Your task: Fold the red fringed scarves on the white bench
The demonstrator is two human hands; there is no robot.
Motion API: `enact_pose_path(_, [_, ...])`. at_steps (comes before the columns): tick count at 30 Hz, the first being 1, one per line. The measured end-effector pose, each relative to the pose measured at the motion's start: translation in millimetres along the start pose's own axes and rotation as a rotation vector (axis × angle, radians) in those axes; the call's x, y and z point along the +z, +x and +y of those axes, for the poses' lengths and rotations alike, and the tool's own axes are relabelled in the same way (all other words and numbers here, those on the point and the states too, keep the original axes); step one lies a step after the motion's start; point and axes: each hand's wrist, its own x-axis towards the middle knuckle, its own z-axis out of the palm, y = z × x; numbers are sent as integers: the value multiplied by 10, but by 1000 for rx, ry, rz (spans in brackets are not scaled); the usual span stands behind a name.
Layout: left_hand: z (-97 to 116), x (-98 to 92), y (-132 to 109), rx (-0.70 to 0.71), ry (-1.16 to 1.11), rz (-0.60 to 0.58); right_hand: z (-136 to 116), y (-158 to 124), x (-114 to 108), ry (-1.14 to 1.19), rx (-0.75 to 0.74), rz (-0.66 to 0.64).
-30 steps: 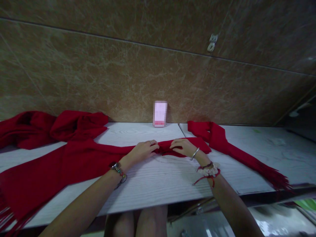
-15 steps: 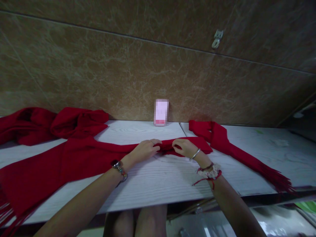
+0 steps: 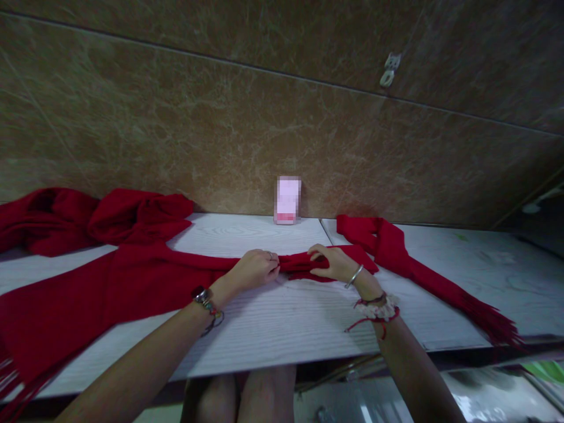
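Though its top is cut off, the wall [image 3: 198,129] takes up the most space, its right end fading into shadow. Below it stretches the white table [image 3: 282,329]. Across this lies the red scarf [image 3: 145,288], wide at the left, where its fringed end is partly cut off, and gathered narrow in the middle. Behind it sits a red bundle [image 3: 136,217], also cut off; where bundle and scarf part is hard to make out. At the right, a second scarf [image 3: 392,249] lies close against the first one's folded tip; whether they touch, I cannot tell. Legs [image 3: 267,399] show beneath the table, mostly hidden.

The left hand [image 3: 255,269] curls its fingers tight on the scarf, fingertips hidden. The right hand [image 3: 332,262] arches over the folds, hiding some, thumb and fingers parted with scarf showing between. Against the wall leans a pink oblong [image 3: 288,201], too blurred to read, clear of both hands. Smaller are a scrunchie [image 3: 390,306], a wall hook [image 3: 390,69], a watch [image 3: 201,294], a bangle [image 3: 355,276] and a ring [image 3: 271,256].
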Motion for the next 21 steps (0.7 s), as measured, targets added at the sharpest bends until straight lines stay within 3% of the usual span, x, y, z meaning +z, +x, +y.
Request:
enact_pose_path(4, [-8,17,-3,-26,19,-18,18,1,7,-111,-52,-22])
enact_pose_path(12, [-42,34,-1,-116,14,-9,-5,-1,-53,-267,101,-62])
enact_pose_path(21, [13,8,-6,-118,26,-24,-36,-22,-90,-204,168,-49])
